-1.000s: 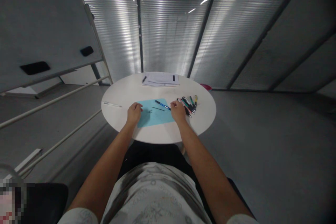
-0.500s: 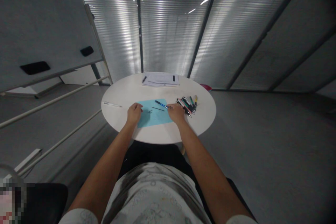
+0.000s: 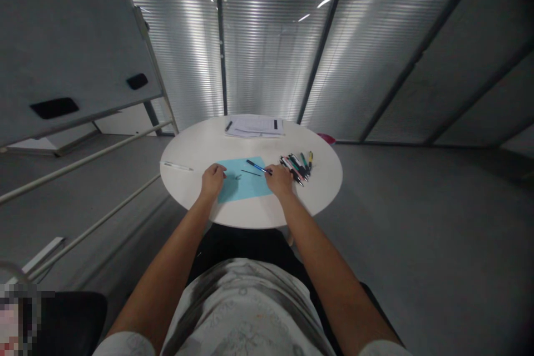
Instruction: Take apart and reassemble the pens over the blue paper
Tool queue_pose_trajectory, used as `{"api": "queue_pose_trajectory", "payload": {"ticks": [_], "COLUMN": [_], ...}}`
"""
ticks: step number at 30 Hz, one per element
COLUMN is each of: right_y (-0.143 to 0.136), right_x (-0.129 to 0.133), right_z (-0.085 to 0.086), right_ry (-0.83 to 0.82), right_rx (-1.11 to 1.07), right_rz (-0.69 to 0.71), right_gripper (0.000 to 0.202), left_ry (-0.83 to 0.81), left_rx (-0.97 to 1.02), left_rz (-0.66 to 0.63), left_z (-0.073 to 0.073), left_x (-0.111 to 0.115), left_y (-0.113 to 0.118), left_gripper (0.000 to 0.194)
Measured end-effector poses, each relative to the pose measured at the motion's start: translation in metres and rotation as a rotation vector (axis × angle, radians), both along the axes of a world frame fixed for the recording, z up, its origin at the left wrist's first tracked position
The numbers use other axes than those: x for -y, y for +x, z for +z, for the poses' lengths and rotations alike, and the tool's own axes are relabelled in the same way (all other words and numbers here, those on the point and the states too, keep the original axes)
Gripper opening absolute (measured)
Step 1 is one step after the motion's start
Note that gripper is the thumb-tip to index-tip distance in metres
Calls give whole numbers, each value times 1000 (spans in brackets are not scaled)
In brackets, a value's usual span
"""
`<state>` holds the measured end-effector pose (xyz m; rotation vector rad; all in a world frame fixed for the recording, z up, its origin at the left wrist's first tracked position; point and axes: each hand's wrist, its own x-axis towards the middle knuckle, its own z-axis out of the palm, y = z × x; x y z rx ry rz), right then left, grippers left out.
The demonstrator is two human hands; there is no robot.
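A light blue sheet (image 3: 233,192) lies on the white round table in front of me. My left hand (image 3: 213,179) rests at its left edge, fingers loosely bent and apart, holding nothing that I can see. At the sheet's right edge, my right hand (image 3: 279,179) has its fingers closed on the near end of a blue pen (image 3: 257,166), whose dark end points to the far left. A thin dark refill-like stick (image 3: 251,173) lies on the sheet between my hands. Left of the stick are small dark bits (image 3: 237,177), too small to name.
Several pens (image 3: 297,167) lie in a pile just right of my right hand. A white pen (image 3: 177,166) is near the left rim of the table (image 3: 196,144). Papers (image 3: 254,126) are stacked at the back. A board on a metal frame (image 3: 156,55) stands left.
Both hands stay almost where they were. The right hand has shifted very slightly at the pen's end, and the whole view has moved a little.
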<state>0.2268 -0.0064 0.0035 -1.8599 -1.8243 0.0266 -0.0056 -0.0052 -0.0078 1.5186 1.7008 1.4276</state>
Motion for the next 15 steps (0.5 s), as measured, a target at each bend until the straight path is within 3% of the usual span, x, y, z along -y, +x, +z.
{"api": "queue_pose_trajectory", "payload": {"ticks": [8, 15], "right_y": [2, 10], "right_x": [-4, -24], "right_z": [-5, -10], "right_ry": [37, 252], "right_rx": [-20, -459], "right_rz": [1, 21], "right_gripper": [30, 36], "left_ry": [-2, 11], "left_rx": [29, 25], "left_rz": [-6, -14], "left_z": [0, -4], "left_x": [1, -1], "left_y": [0, -1], "left_gripper": [27, 27]}}
